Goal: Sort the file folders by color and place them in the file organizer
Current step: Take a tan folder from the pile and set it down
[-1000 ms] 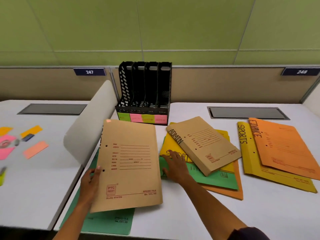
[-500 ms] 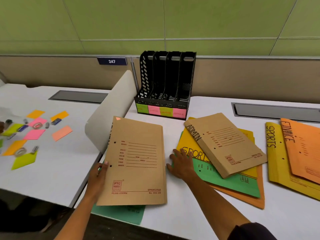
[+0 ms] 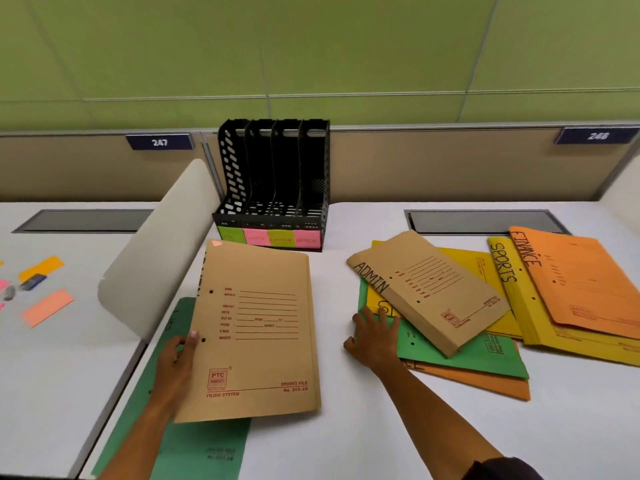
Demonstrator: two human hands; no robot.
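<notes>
- The left hand (image 3: 178, 355) pinched the left edge of a brown folder (image 3: 254, 330), thumb on top beside a punch hole, the other fingers hidden underneath; the folder appeared tipped up off the desk, probably so it could be carried to the rack.
- Under it, toward seven o'clock, lay a green folder (image 3: 197, 448), mostly covered, likely waiting its turn.
- The right hand (image 3: 375, 336) lay flat with fingers spread on the near-left corner of a second green folder (image 3: 485, 355), seemingly pinning or steadying the loose pile there.
- That pile fanned toward three o'clock of the hand: a thick brown folder marked ADMIN (image 3: 429, 292) sat skewed on top, a yellow folder (image 3: 483, 268) beneath it, an orange folder (image 3: 485, 384) at the bottom.
- Farther toward two o'clock, a yellow folder marked SPORTS (image 3: 519, 303) carried an orange folder marked FINANCE (image 3: 585, 278); the colours were still mixed, so sorting looked barely begun.
- The black file rack (image 3: 273, 185) stood at twelve o'clock against the partition, its four slots apparently empty, coloured sticky labels (image 3: 268, 236) along its base, presumably marking which slot took what.
- At nine o'clock, on the neighbouring desk, loose sticky notes (image 3: 46, 306) lay scattered.
</notes>
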